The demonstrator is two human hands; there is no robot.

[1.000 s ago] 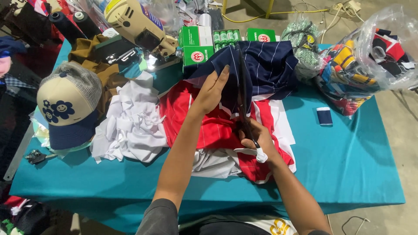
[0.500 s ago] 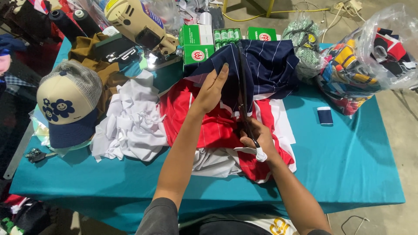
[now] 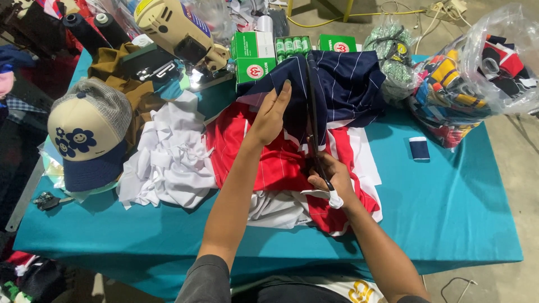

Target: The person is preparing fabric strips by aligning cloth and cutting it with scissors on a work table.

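My left hand lies flat on a navy pinstriped cloth, pressing it down near its left edge. My right hand grips the handles of long dark scissors, whose blades run up across the navy cloth. Under both hands lies a red and white striped cloth spread on the teal table.
A heap of white fabric and a cream and navy cap lie at the left. Behind stand a sewing machine, green boxes, and a clear bag of coloured cloth. A small navy piece lies on the right.
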